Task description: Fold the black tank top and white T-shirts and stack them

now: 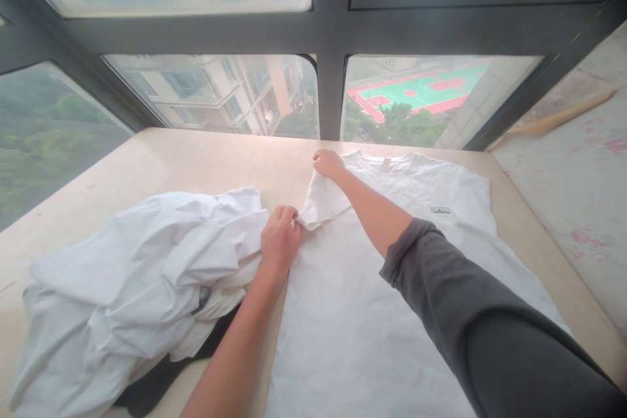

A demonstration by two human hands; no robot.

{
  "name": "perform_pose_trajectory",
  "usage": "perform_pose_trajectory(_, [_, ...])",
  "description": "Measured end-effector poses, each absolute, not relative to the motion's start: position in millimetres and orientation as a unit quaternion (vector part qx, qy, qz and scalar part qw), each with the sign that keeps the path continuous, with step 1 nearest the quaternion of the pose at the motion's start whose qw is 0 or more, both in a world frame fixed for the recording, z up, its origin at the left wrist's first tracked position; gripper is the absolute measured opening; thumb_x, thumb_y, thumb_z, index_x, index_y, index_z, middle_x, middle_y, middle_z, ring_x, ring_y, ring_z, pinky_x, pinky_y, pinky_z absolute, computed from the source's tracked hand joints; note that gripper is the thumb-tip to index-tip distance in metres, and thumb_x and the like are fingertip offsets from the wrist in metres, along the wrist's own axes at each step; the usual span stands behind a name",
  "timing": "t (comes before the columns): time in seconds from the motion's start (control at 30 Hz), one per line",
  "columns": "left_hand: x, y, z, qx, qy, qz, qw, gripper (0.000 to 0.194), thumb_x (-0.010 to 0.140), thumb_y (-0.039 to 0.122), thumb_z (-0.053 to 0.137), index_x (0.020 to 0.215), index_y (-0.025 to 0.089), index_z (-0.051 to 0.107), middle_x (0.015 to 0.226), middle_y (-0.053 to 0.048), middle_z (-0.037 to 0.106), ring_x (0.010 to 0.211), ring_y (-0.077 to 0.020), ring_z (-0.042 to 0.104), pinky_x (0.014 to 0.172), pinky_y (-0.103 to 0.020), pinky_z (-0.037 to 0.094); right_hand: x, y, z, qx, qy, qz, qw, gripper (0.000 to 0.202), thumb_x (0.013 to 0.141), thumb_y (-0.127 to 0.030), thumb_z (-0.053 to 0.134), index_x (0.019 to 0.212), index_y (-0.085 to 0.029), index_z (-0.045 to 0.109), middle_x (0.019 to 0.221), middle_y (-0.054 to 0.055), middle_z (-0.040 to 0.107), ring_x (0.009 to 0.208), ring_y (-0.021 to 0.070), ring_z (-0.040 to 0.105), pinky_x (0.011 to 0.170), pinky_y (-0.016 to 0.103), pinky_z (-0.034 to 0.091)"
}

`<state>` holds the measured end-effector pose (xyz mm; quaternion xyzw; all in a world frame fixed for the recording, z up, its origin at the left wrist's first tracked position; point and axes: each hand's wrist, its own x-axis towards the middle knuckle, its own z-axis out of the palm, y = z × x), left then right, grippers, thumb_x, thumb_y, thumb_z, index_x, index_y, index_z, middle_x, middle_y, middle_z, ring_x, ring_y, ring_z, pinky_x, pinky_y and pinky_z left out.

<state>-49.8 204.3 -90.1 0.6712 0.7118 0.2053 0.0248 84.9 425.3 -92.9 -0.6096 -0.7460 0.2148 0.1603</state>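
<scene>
Grip: left hand [283, 235] pinches a lower corner of the white T-shirt [343, 313]'s sleeve [323, 202]; right hand [328, 164] grasps the sleeve's upper edge. Shirt lies on the ledge [206, 157], body spread flat, unfolded. Heaped garments [147, 261] alongside: not yet laid out.

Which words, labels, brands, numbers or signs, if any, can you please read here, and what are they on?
None is legible.
Dark print on the chest of the spread white T-shirt: too small and blurred to read.
Label at its neck: too small to tell whether it bears writing.
</scene>
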Motion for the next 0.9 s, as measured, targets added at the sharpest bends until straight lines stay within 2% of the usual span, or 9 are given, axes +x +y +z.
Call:
perform_pose_trajectory(0.13, [-49.3,201.7,-91.2,0.685,0.719,0.111,-0.039,0.004,0.087,0.021,0.055,0.083,0.024,0.055,0.087,-0.004,0.061,0.085,-0.0226,0.058,0.065,-0.032,0.037,91.6,423.5,-95.2,-0.635,-0.724,0.207,0.175,0.034,0.089,-0.022,0.047,0.117,-0.023,0.066,0.123,0.009,0.066,0.112,0.0265,0.062,0.093,0.039,0.051])
perform_pose_trajectory(0.23, [-47.3,201.3,-90.1,0.691,0.714,0.099,-0.063,0.004,0.086,0.019,0.055,0.086,0.023,0.056,0.089,-0.006,0.061,0.088,-0.0248,0.057,0.066,-0.033,0.038,94.2,419.7,-92.3,-0.634,-0.724,0.211,0.172,0.034,0.091,-0.027,0.047,0.120,-0.023,0.065,0.125,0.011,0.065,0.113,0.0279,0.062,0.094,0.040,0.051])
perform_pose_trajectory(0.4, [-42.6,201.8,-86.2,0.759,0.623,0.155,-0.107,0.021,0.084,0.009,0.054,0.100,0.020,0.059,0.111,-0.010,0.060,0.099,-0.0262,0.055,0.086,-0.036,0.043,101.8,413.7,-84.2,-0.618,-0.737,0.220,0.161,0.042,0.090,-0.039,0.050,0.126,-0.019,0.061,0.126,0.014,0.065,0.113,0.0318,0.061,0.095,0.045,0.050])
perform_pose_trajectory(0.53, [-43.8,201.7,-87.8,0.814,0.557,0.126,-0.105,0.018,0.087,0.008,0.050,0.095,0.021,0.059,0.100,-0.007,0.062,0.095,-0.0260,0.056,0.085,-0.038,0.043,110.4,411.4,-84.8,-0.595,-0.753,0.235,0.152,0.048,0.080,-0.029,0.060,0.127,-0.020,0.060,0.119,0.012,0.068,0.110,0.0313,0.063,0.094,0.043,0.050])
perform_pose_trajectory(0.63, [-47.1,201.8,-89.6,0.796,0.586,0.131,-0.075,0.019,0.088,0.007,0.047,0.094,0.022,0.058,0.095,-0.006,0.062,0.089,-0.0245,0.058,0.081,-0.037,0.044,114.1,412.6,-87.3,-0.579,-0.759,0.248,0.161,0.054,0.076,-0.019,0.059,0.130,-0.021,0.058,0.119,0.009,0.068,0.110,0.0274,0.063,0.095,0.037,0.050])
perform_pose_trajectory(0.77, [-48.3,203.5,-89.5,0.751,0.635,0.180,-0.020,0.028,0.083,0.008,0.051,0.106,0.022,0.056,0.103,-0.006,0.062,0.097,-0.0243,0.059,0.081,-0.034,0.045,114.7,412.5,-86.1,-0.586,-0.744,0.268,0.175,0.050,0.078,-0.015,0.054,0.128,-0.018,0.059,0.123,0.010,0.067,0.112,0.0246,0.062,0.096,0.034,0.050])
perform_pose_trajectory(0.9, [-46.3,206.6,-89.2,0.744,0.644,0.176,0.019,0.033,0.080,0.022,0.062,0.112,0.021,0.054,0.110,-0.009,0.060,0.105,-0.0278,0.058,0.090,-0.036,0.046,112.2,407.6,-78.5,-0.595,-0.728,0.294,0.172,0.045,0.083,-0.019,0.052,0.128,-0.016,0.059,0.122,0.012,0.067,0.104,0.0235,0.064,0.088,0.031,0.052])
